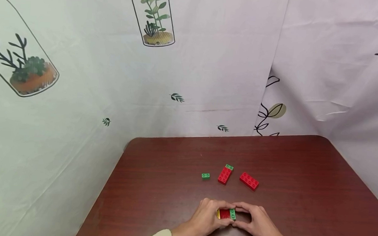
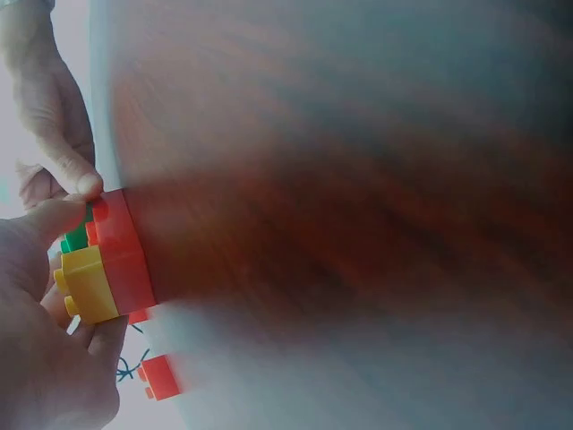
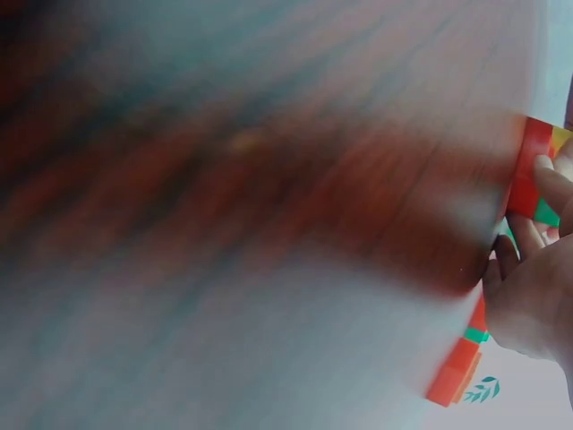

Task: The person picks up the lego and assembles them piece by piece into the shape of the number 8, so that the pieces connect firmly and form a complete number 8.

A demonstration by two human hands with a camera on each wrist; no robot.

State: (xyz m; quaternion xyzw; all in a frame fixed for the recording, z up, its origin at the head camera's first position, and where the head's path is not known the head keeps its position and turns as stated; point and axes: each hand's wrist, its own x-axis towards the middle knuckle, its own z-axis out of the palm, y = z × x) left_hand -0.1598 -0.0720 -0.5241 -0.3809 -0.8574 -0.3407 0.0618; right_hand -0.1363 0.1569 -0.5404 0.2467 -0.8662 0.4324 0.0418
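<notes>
A long red toy building brick (image 1: 224,214) lies between the two hands near the front of the table. On top of it sit a small yellow brick (image 2: 89,285) at the left end and a small green brick (image 1: 232,214) at the right end, with red studs between. My left hand (image 1: 204,217) grips the long brick's sides between thumb and fingers. From the right, my right hand (image 1: 260,223) pinches the green end, its thumb and fingertips at the corners close to the left fingertips. The right wrist view shows the red brick (image 3: 530,170) at its right edge.
Beyond the hands, a loose green brick (image 1: 205,176), a red brick with a green one at its far end (image 1: 224,175) and another red brick (image 1: 249,181) lie on the brown table (image 1: 159,187). A pale printed curtain (image 1: 210,69) hangs along the table's back and left.
</notes>
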